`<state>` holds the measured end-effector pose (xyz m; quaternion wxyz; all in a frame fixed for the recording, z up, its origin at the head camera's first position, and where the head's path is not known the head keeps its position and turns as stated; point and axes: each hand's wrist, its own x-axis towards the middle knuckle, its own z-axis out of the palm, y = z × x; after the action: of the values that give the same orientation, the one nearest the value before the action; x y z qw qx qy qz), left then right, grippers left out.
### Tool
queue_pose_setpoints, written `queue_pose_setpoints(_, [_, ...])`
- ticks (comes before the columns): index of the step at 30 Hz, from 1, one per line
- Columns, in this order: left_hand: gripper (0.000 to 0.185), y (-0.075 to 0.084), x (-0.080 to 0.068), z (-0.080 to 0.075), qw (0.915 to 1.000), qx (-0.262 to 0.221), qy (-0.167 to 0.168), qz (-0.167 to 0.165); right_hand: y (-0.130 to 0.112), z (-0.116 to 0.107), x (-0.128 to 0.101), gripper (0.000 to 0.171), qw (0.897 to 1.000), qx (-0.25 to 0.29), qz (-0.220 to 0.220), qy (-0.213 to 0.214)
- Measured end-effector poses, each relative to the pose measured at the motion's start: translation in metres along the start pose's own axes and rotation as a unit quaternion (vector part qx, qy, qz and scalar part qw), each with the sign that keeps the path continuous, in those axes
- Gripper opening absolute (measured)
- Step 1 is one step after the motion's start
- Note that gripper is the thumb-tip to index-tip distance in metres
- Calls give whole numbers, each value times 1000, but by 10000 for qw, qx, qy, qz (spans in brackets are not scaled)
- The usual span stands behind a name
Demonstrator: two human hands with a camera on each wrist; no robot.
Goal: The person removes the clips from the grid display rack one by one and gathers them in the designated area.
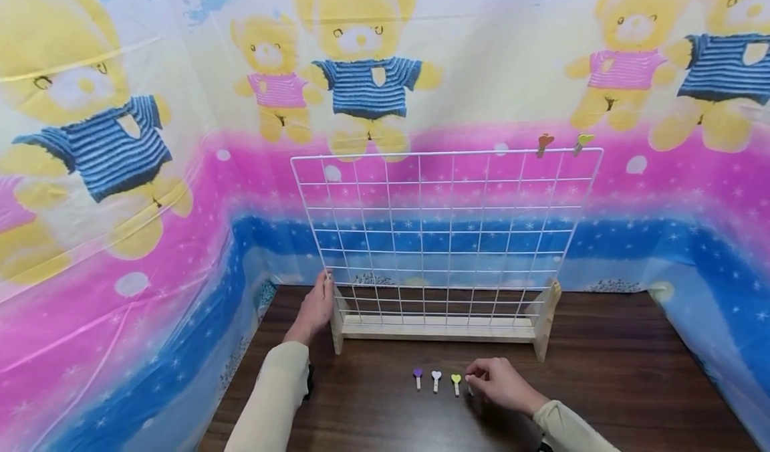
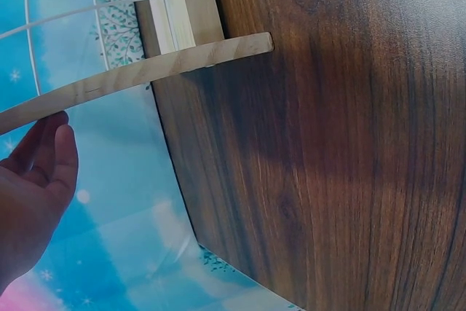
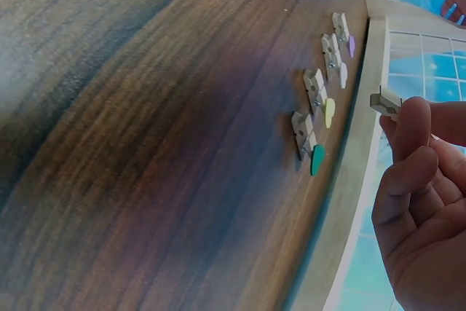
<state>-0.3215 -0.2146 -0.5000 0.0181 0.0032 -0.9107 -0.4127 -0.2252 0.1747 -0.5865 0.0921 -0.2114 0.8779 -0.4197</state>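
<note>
A white wire grid rack (image 1: 450,231) stands upright in a wooden base (image 1: 439,331). My left hand (image 1: 314,308) rests its fingertips against the rack's left wooden side piece (image 2: 138,73), fingers loosely bent. Between thumb and fingers, my right hand (image 3: 429,209) pinches a small wooden clothespin (image 3: 384,103); its decorated end is hidden by the fingers. A purple (image 1: 418,378), a white (image 1: 436,380) and a yellow heart clothespin (image 1: 456,384) lie in a row beside that hand. A green-topped clothespin (image 3: 317,158) ends the row, mostly hidden by the hand in the head view.
At the grid's top right are clipped a red heart clothespin (image 1: 544,144) and a yellow-green one (image 1: 582,143). Beneath everything is a dark wood table (image 1: 625,372). A bear-print cloth (image 1: 481,57) hangs behind and around it.
</note>
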Motion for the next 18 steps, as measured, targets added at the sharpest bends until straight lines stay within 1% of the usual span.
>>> queue_pose_setpoints(6, [57, 0, 1, 1, 10000, 34, -14, -63, 5, 3, -2, 18, 9999, 68, 26, -76])
queue_pose_setpoints(11, [58, 0, 1, 0, 10000, 11, -13, -88, 14, 5, -1, 16, 10000, 43, -18, 2])
queue_pose_setpoints(15, [57, 1, 0, 0, 10000, 19, -25, -78, 23, 5, -1, 14, 9999, 69, 98, 13])
queue_pose_setpoints(18, [54, 3, -1, -1, 10000, 32, -28, -35, 29, 5, -1, 12, 9995, 136, 278, 7])
